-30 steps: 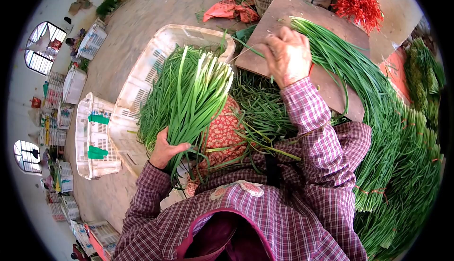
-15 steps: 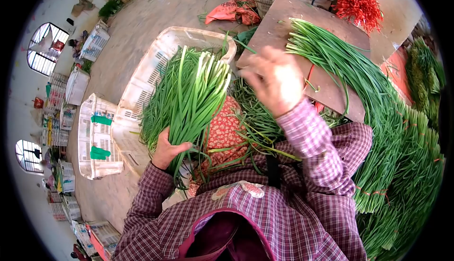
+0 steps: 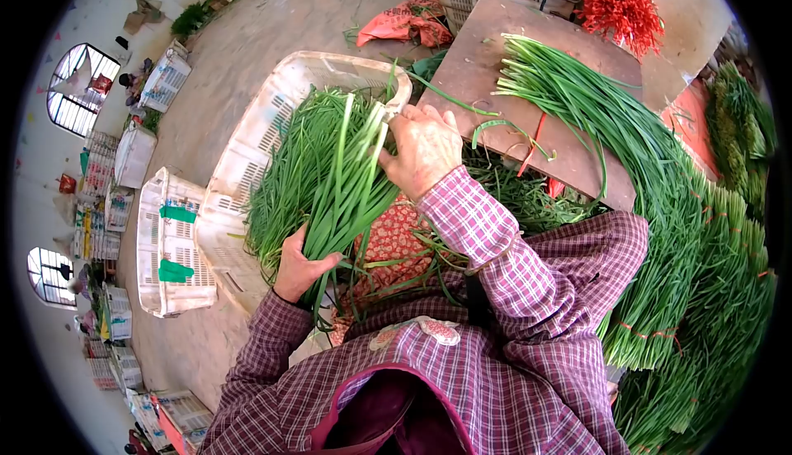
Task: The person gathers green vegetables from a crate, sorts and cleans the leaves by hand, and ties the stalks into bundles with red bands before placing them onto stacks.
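Just left of the centre of the frame, we have a bunch of long green leaves (image 3: 318,162), its pale ends (image 3: 351,117) pointing to the top. Our left hand (image 3: 301,267) grasps it low down, fingers wrapped about the leaves and thumb laid across them. Our right hand (image 3: 425,150) is at the pale ends, fingers bent in against the stalks; the tips are partly hidden, so we cannot tell whether they pinch any.

We judge the step in hand to be picking over these ends. Drawing out a stalk would call for a light pinch above and a steady left grip below.

Beneath the bunch we see red patterned cloth (image 3: 396,245), and behind it a white crate (image 3: 346,61). Loose leaves (image 3: 528,199) lie between cloth and board (image 3: 462,75). At upper right, another bunch (image 3: 561,84) spreads across that board, beside a red strip (image 3: 532,146) and near a cluster of red ties (image 3: 623,14). Tied bundles (image 3: 709,290) crowd the right edge. The right hand itself masks some ends, and stray leaves overhanging the cloth could snag.
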The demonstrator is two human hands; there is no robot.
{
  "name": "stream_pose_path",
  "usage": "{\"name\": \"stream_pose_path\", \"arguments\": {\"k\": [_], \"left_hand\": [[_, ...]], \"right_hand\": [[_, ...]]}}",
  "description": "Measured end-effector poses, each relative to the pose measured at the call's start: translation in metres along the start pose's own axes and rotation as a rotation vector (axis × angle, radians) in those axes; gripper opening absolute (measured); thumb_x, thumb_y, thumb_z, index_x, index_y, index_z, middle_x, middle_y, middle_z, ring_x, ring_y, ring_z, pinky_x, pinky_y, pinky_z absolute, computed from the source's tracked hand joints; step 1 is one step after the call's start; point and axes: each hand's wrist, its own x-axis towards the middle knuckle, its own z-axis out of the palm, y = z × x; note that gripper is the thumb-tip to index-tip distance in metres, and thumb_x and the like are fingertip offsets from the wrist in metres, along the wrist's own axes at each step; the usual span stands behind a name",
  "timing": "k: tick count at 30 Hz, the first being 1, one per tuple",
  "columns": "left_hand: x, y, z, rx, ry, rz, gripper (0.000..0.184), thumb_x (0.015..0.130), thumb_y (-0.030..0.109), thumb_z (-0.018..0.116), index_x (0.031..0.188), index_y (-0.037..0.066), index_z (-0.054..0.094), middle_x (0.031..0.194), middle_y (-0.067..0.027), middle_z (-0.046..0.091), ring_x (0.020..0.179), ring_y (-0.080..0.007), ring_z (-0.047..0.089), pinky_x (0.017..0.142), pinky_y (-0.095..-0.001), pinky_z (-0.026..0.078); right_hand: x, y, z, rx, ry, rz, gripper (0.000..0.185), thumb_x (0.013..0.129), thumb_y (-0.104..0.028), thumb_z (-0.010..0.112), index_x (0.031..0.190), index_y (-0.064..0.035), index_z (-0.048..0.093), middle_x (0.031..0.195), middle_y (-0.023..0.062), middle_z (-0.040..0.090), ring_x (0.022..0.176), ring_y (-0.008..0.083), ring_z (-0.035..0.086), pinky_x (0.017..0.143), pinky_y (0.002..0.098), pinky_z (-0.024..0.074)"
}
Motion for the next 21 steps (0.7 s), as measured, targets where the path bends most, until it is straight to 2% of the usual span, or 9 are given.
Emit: {"name": "stream_pose_path", "arguments": {"k": [7, 11, 13, 17, 19, 21], "left_hand": [[0.001, -0.010, 0.001, 0.086, -0.015, 0.060, 0.049, 0.070, 0.003, 0.072, 0.116, -0.005, 0.058, 0.100, -0.0101, 0.070, 0.087, -0.0138, 0.066, 0.082, -0.0293, 0.051], [0.002, -0.015, 0.002, 0.160, 0.012, 0.088, 0.050, 0.069, 0.004, 0.073, 0.115, -0.006, 0.057, 0.099, -0.0115, 0.070, 0.086, -0.0147, 0.066, 0.082, -0.0296, 0.051], [0.002, -0.012, 0.004, 0.145, 0.014, 0.064, 0.052, 0.069, 0.005, 0.074, 0.116, -0.007, 0.056, 0.099, -0.0122, 0.070, 0.086, -0.0153, 0.067, 0.081, -0.0301, 0.051], [0.003, -0.006, 0.005, 0.123, 0.014, 0.074, 0.053, 0.069, 0.006, 0.074, 0.117, -0.007, 0.055, 0.100, -0.0119, 0.070, 0.087, -0.0154, 0.066, 0.083, -0.0301, 0.051], [0.004, -0.004, 0.004, 0.029, -0.022, 0.044, 0.053, 0.070, 0.005, 0.074, 0.118, -0.007, 0.055, 0.103, -0.0105, 0.069, 0.091, -0.0153, 0.064, 0.086, -0.0298, 0.050], [0.004, -0.002, 0.001, -0.006, -0.041, 0.025, 0.053, 0.070, 0.005, 0.074, 0.119, -0.006, 0.056, 0.105, -0.0097, 0.068, 0.093, -0.0147, 0.064, 0.087, -0.0297, 0.050]], "right_hand": [[-0.001, 0.016, 0.006, 0.063, -0.214, 0.142, 0.026, 0.073, -0.030, 0.074, 0.088, -0.0083, 0.071, 0.093, 0.0115, 0.068, 0.099, 0.0299, 0.061, 0.089, 0.0487, 0.0427], [-0.003, 0.014, 0.013, -0.033, -0.171, 0.113, 0.030, 0.076, -0.034, 0.070, 0.081, -0.0051, 0.071, 0.091, 0.0137, 0.069, 0.097, 0.0313, 0.061, 0.089, 0.0491, 0.0428], [-0.004, 0.017, 0.020, -0.010, -0.135, 0.093, 0.029, 0.075, -0.034, 0.069, 0.077, -0.0051, 0.071, 0.088, 0.0133, 0.068, 0.093, 0.0308, 0.062, 0.087, 0.0486, 0.0422], [0.000, 0.022, 0.025, -0.024, 0.270, -0.100, 0.022, 0.071, -0.026, 0.070, 0.086, -0.0098, 0.068, 0.083, 0.0086, 0.064, 0.086, 0.0255, 0.059, 0.081, 0.0412, 0.0408], [0.009, 0.025, 0.008, -0.097, 0.238, -0.073, 0.018, 0.071, -0.025, 0.070, 0.082, -0.0120, 0.066, 0.082, 0.0066, 0.063, 0.084, 0.0237, 0.058, 0.081, 0.0411, 0.0409], [0.020, 0.046, -0.007, -0.161, 0.300, -0.063, 0.015, 0.071, -0.024, 0.069, 0.080, -0.0130, 0.065, 0.084, 0.0060, 0.062, 0.081, 0.0238, 0.056, 0.079, 0.0409, 0.0423]]}}
